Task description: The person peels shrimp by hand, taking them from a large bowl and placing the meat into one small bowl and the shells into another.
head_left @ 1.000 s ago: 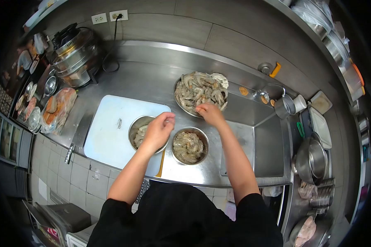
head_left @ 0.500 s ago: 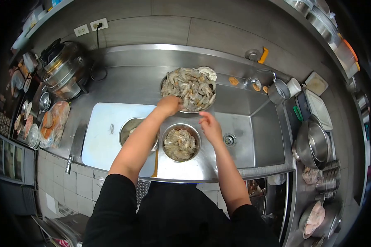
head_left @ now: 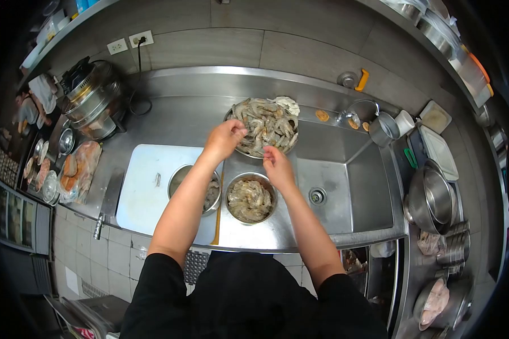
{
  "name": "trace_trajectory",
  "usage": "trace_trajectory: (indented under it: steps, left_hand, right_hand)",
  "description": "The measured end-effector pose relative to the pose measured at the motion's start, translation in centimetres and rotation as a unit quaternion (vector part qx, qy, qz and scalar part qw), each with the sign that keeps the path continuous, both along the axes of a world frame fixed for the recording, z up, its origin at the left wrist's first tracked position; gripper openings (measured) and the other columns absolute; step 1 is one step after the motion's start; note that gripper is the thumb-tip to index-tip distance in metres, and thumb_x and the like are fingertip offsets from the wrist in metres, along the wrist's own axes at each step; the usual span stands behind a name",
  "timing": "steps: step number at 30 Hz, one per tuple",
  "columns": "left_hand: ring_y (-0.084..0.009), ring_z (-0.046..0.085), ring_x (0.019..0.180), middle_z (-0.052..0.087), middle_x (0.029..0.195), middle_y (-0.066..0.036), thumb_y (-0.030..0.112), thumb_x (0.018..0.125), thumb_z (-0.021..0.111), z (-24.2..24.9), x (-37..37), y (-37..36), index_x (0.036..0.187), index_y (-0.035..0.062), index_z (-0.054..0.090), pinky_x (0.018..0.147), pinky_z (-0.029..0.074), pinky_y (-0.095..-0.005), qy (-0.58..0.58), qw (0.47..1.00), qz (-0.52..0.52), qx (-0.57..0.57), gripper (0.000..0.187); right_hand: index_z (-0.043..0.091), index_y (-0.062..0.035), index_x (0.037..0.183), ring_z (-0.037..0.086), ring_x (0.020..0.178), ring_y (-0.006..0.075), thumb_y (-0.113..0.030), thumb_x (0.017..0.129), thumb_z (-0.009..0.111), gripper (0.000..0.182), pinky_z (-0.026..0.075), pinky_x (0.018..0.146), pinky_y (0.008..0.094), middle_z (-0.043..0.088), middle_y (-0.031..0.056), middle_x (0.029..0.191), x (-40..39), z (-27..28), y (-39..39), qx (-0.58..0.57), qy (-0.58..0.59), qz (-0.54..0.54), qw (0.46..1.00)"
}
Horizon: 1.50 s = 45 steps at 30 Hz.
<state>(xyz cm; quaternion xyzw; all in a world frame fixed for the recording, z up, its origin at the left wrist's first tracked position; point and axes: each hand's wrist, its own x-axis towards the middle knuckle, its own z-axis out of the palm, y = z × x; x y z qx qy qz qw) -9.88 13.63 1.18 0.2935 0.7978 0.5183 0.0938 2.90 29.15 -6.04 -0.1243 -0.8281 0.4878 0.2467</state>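
Over the left rim of a large round pan heaped with raw shrimp (head_left: 263,127) is my left hand (head_left: 225,139), its fingers bent and drawn together. Whatever may be between those fingertips is too small to make out. My right hand (head_left: 277,166) is at the pan's near rim, fingers curled in and thumb close to them; any content is hidden. Just below and between my hands, a smaller metal bowl (head_left: 275,198) holds more shrimp (head_left: 249,200). My left forearm partly covers another metal bowl (head_left: 178,175) with greyish pieces, at the edge of the white cutting board (head_left: 138,198).
A sink basin (head_left: 339,209) with a drain lies to the right, its faucet (head_left: 363,103) behind. Stacked metal bowls (head_left: 430,195) stand farther right. On the left are a cleaver (head_left: 112,195), a bag of orange-pink food (head_left: 82,169) and a round countertop appliance (head_left: 93,104).
Both hands have shifted slightly up and left, and my right fingers have curled in from a looser spread. More of the left bowl's contents shows. The view has tilted a little.
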Motion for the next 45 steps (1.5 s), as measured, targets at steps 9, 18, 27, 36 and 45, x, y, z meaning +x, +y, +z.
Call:
trace_trajectory:
  steps: [9,18,27,36,45]
  left_hand:
    - [-0.0329,0.061,0.103,0.067,0.108,-0.012,0.007,0.073,0.063,-5.9,-3.3,3.7,0.105,0.0098,0.068,0.087,0.048,-0.0396,0.146,0.919,-0.138,-0.339,0.032]
    - [-0.0218,0.065,0.078,0.069,0.084,-0.009,0.021,0.086,0.066,-6.0,-6.6,1.7,0.091,0.0068,0.069,0.07,0.05,-0.0349,0.048,0.972,-0.176,-0.147,0.016]
    - [-0.011,0.064,0.074,0.068,0.098,-0.008,0.021,0.096,0.059,0.6,4.0,-1.2,0.105,0.0017,0.058,0.067,0.053,-0.0241,-0.358,0.894,-0.094,0.251,0.022]
    - [-0.036,0.061,0.1,0.065,0.108,-0.015,0.027,0.091,0.061,0.4,8.9,-5.6,0.113,0.0069,0.06,0.09,0.046,-0.0392,0.265,0.964,0.032,0.013,0.03]
    - [-0.013,0.05,0.061,0.055,0.071,-0.005,0.027,0.098,0.056,-1.6,11.0,-6.3,0.097,0.0031,0.053,0.058,0.043,-0.0272,-0.118,0.985,-0.122,0.023,0.024]
  right_hand:
    - [0.061,-0.0041,0.115,0.063,0.091,0.0157,-0.005,0.087,0.052,0.029,0.051,0.079,0.029,0.067,0.0087,0.099,3.6,-0.3,-0.7,-0.026,-0.072,0.035,0.996]
    - [0.064,-0.0049,0.109,0.065,0.088,0.0189,-0.009,0.088,0.056,0.023,0.052,0.076,0.03,0.067,0.0107,0.102,5.9,0.7,2.1,-0.098,-0.054,-0.003,0.994]
    - [0.055,-0.0031,0.122,0.055,0.109,0.0362,-0.021,0.088,0.059,0.039,0.042,0.096,0.0419,0.059,0.02,0.116,1.6,3.3,-2.6,0.125,0.076,0.065,0.987]
    - [0.059,-0.0004,0.104,0.062,0.074,0.0161,-0.014,0.091,0.042,0.025,0.05,0.069,0.0306,0.064,0.0083,0.081,3.8,1.6,-4.2,-0.214,-0.096,0.242,0.942]
    - [0.064,-0.0067,0.085,0.058,0.071,0.0205,-0.015,0.083,0.049,0.018,0.045,0.071,0.0377,0.062,0.0051,0.076,5.9,2.2,-4.9,0.058,-0.06,0.194,0.977]
